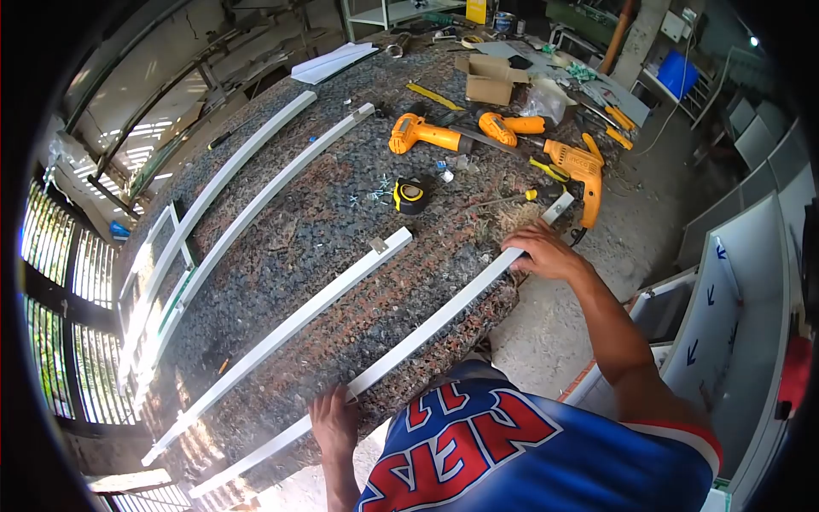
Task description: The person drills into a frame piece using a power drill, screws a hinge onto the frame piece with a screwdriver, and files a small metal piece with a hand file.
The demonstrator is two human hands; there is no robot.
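A long white bar (435, 322) lies along the near edge of the carpet-like table top (281, 256). My right hand (542, 249) is closed around it near its far right end, beside a small metal plate. Further left along the same bar, my left hand (333, 418) has its fingers wrapped over it. A second white bar (290, 328) with a metal bracket (378, 246) lies roughly parallel, just beyond. Past my right hand are an orange corded drill (580, 171) and a screwdriver (531, 195). A black and yellow tape measure (411, 195) sits near some loose screws (380, 189).
Two more white bars (205, 192) (281, 179) lie on the far left. Orange cordless drills (422, 136) (509, 127), a cardboard box (490, 81) and orange-handled tools (620, 126) are at the back. White panels (725, 316) stand on the right.
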